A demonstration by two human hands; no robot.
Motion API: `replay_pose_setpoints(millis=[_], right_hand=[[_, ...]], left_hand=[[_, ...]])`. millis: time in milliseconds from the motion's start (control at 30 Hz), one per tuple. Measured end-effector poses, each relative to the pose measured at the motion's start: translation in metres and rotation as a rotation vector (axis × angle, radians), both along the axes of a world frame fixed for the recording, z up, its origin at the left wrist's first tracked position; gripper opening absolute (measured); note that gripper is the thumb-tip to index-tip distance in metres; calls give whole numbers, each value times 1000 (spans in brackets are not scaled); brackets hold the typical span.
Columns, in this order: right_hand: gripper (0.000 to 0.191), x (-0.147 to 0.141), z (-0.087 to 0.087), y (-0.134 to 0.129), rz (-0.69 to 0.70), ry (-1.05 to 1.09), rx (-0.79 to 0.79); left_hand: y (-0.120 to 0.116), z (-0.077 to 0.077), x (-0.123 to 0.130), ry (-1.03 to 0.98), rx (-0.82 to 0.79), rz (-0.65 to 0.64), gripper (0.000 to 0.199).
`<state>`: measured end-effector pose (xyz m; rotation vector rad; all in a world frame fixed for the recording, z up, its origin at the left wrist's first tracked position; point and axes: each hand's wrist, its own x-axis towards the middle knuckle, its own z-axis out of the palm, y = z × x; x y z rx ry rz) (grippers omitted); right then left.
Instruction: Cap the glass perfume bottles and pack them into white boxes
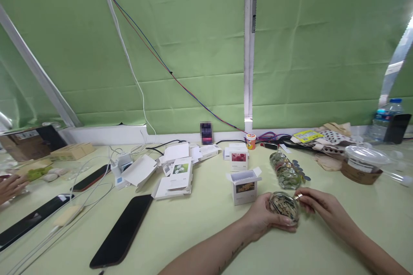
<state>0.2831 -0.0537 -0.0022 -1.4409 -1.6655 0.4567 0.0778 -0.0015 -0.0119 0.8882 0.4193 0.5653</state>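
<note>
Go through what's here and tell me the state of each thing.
Left hand: gripping jar
Right hand: pinching jar's gold fitting
Jar: filled, closure unclear
Rear jars: lined up
Flapped box: open, upright
Back-centre phone: screen lit
Nearest phone: flat, screen dark
Water bottle: capped, upright
Tub: seemingly lidded

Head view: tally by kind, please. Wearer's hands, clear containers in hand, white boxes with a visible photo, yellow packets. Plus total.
Wearer's hands: 2 (left hand, right hand)
Clear container in hand: 1
White boxes with photo: 3 (red-photo box, green-photo box, brownish-photo box)
Yellow packet: 1
Total: 7
</note>
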Motion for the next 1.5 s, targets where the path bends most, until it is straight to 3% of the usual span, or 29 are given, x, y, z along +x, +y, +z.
replay_pose_setpoints(millis=[300, 533, 900, 1500], right_hand=[[44, -1, -6, 0, 77, -72, -15], [38, 5, -3, 1, -37, 13, 61], [30, 1, 5, -3, 2, 83, -15], [28, 9, -5, 2, 9, 138, -39]], left_hand=[[1, 0, 1, 0, -3, -13, 64], [3, -1, 0, -14, 0, 3, 64], [0, -1, 0, -8, 0, 0, 64], [1, 1, 0, -2, -11, 10, 63]])
